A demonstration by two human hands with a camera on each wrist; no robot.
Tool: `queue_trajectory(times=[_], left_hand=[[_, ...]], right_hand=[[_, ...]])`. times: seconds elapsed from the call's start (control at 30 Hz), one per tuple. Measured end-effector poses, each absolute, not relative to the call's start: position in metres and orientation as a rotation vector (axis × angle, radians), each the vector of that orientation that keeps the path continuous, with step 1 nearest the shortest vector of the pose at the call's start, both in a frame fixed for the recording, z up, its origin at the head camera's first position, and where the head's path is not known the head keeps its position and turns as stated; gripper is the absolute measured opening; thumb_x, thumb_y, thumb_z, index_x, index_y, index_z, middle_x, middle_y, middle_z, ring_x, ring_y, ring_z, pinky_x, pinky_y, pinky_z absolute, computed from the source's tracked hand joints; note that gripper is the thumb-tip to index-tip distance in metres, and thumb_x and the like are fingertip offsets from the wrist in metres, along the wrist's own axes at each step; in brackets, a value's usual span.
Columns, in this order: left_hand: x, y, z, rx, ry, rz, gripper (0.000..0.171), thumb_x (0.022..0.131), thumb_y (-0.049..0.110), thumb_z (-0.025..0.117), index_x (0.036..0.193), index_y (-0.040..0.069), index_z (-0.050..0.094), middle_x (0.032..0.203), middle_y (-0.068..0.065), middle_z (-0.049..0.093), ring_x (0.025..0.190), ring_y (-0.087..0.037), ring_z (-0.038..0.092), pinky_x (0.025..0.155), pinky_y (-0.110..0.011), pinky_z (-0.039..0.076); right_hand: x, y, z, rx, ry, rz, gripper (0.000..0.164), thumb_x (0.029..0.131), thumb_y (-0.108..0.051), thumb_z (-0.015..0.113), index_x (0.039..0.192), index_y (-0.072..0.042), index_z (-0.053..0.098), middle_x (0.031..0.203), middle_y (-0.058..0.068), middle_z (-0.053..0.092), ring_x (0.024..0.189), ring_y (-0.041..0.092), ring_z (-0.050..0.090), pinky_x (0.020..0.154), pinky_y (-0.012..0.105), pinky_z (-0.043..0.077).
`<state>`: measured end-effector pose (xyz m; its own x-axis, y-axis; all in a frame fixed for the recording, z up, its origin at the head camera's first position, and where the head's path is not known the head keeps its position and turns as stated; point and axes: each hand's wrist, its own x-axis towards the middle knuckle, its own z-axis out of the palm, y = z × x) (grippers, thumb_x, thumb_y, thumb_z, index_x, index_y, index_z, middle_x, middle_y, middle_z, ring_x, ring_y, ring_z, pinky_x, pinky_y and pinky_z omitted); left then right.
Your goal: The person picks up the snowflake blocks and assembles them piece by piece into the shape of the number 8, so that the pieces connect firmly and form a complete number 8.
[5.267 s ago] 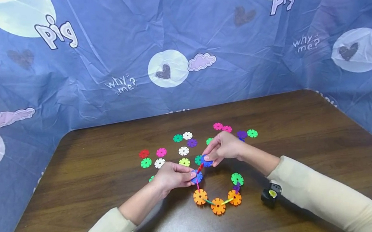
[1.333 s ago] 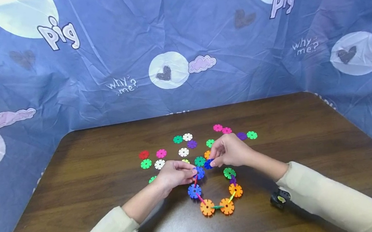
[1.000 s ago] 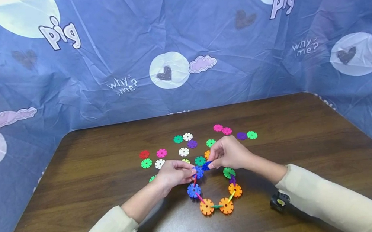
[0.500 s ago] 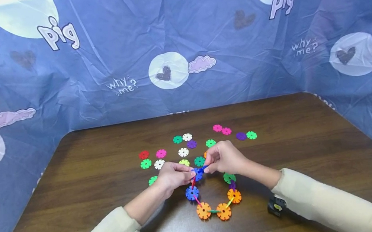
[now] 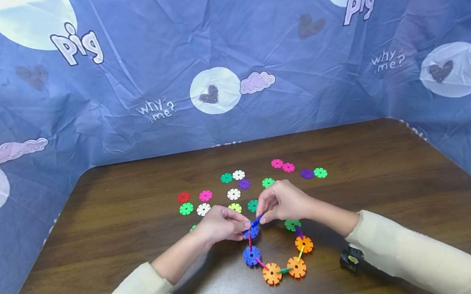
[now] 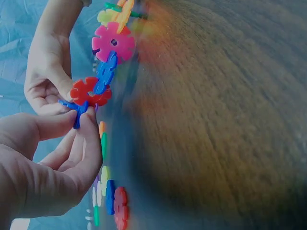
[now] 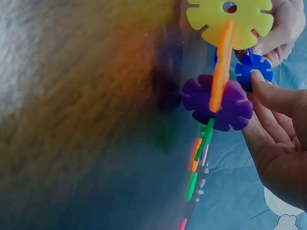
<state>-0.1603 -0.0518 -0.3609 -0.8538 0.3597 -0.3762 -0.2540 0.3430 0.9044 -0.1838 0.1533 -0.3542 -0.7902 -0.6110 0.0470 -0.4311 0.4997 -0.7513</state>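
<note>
A curved chain of slotted plastic snowflake discs hangs between my hands in the head view. My left hand (image 5: 221,224) pinches the blue end disc (image 5: 251,233) between thumb and fingers. With thumb and fingertips, my right hand (image 5: 285,201) grips a darker blue disc (image 7: 254,69), tilted edge-on at the end disc's upper rim. From there the chain runs through a red disc (image 6: 86,91), another blue disc (image 5: 251,255), a pink one, orange discs (image 5: 272,274) with green and yellow links, and a purple disc (image 7: 218,103) to a green disc (image 5: 292,225) below my right hand.
Loose discs lie flat on the brown wooden table (image 5: 129,195) beyond my hands, among them a red disc (image 5: 183,197), a white disc (image 5: 234,194), a pink disc (image 5: 277,163) and a purple disc (image 5: 307,174). A blue printed cloth (image 5: 291,108) hangs behind the table.
My left hand has shifted its pinch one blue disc along to the chain's end. My right hand let go of that disc, took a darker blue one and brought it down-left against the end disc.
</note>
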Motion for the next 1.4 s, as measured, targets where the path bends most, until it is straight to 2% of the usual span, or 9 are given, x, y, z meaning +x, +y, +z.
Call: queue_trajectory(times=[0.2, 0.4, 0.7, 0.87, 1.07, 1.23, 1.4], left_hand=[[-0.161, -0.053, -0.363, 0.107, 2.092, 1.553, 0.02, 0.087, 0.001, 0.067, 0.101, -0.013, 0.068, 0.073, -0.002, 0.071, 0.061, -0.005, 0.062, 0.072, -0.03, 0.061], [-0.162, -0.055, -0.364, 0.113, 2.028, 1.595, 0.021, 0.088, 0.0, 0.065, 0.104, -0.015, 0.066, 0.07, 0.002, 0.068, 0.062, -0.004, 0.062, 0.071, -0.028, 0.061], [-0.161, -0.057, -0.364, 0.117, 2.0, 1.613, 0.02, 0.088, -0.004, 0.063, 0.104, -0.016, 0.064, 0.069, 0.003, 0.067, 0.062, -0.005, 0.062, 0.071, -0.027, 0.061], [-0.161, -0.058, -0.363, 0.127, 1.998, 1.621, 0.021, 0.088, -0.005, 0.062, 0.104, -0.017, 0.063, 0.068, 0.003, 0.066, 0.063, -0.005, 0.061, 0.072, -0.027, 0.061], [-0.161, -0.058, -0.365, 0.126, 1.997, 1.618, 0.021, 0.087, -0.005, 0.062, 0.104, -0.017, 0.063, 0.068, 0.003, 0.066, 0.063, -0.005, 0.061, 0.073, -0.028, 0.061], [-0.161, -0.058, -0.366, 0.116, 1.996, 1.612, 0.02, 0.088, -0.005, 0.062, 0.104, -0.016, 0.063, 0.068, 0.003, 0.066, 0.064, -0.005, 0.062, 0.073, -0.029, 0.061], [-0.162, -0.058, -0.367, 0.098, 2.002, 1.603, 0.019, 0.088, -0.004, 0.063, 0.104, -0.015, 0.064, 0.07, 0.001, 0.068, 0.064, -0.006, 0.062, 0.073, -0.028, 0.061]], right_hand=[[-0.189, 0.162, -0.346, -0.907, 2.494, -1.117, 0.013, 0.077, -0.003, 0.078, 0.088, -0.002, 0.073, 0.089, 0.013, 0.075, 0.081, 0.014, 0.073, 0.072, 0.019, 0.058], [-0.206, 0.184, -0.333, -0.831, 2.614, -1.085, 0.019, 0.076, -0.002, 0.078, 0.094, 0.0, 0.072, 0.094, 0.016, 0.075, 0.086, 0.022, 0.073, 0.073, 0.023, 0.06], [-0.229, 0.211, -0.334, -0.693, 2.82, -0.989, 0.02, 0.075, -0.004, 0.08, 0.093, -0.002, 0.073, 0.09, 0.013, 0.075, 0.082, 0.021, 0.072, 0.073, 0.03, 0.06], [-0.231, 0.204, -0.344, -0.752, 2.78, -0.942, 0.023, 0.076, -0.006, 0.079, 0.097, 0.0, 0.072, 0.094, 0.014, 0.075, 0.084, 0.022, 0.072, 0.074, 0.03, 0.06], [-0.231, 0.183, -0.354, -0.876, 2.724, -0.823, 0.026, 0.076, -0.008, 0.08, 0.1, -0.003, 0.072, 0.097, 0.01, 0.074, 0.086, 0.021, 0.071, 0.071, 0.024, 0.059], [-0.231, 0.169, -0.358, -0.981, 2.719, -0.68, 0.024, 0.075, -0.007, 0.081, 0.097, -0.003, 0.072, 0.091, 0.008, 0.074, 0.083, 0.019, 0.068, 0.071, 0.022, 0.057], [-0.23, 0.164, -0.36, -0.948, 2.748, -0.603, 0.021, 0.073, -0.007, 0.083, 0.091, -0.005, 0.073, 0.084, 0.005, 0.07, 0.077, 0.014, 0.062, 0.069, 0.02, 0.053]])
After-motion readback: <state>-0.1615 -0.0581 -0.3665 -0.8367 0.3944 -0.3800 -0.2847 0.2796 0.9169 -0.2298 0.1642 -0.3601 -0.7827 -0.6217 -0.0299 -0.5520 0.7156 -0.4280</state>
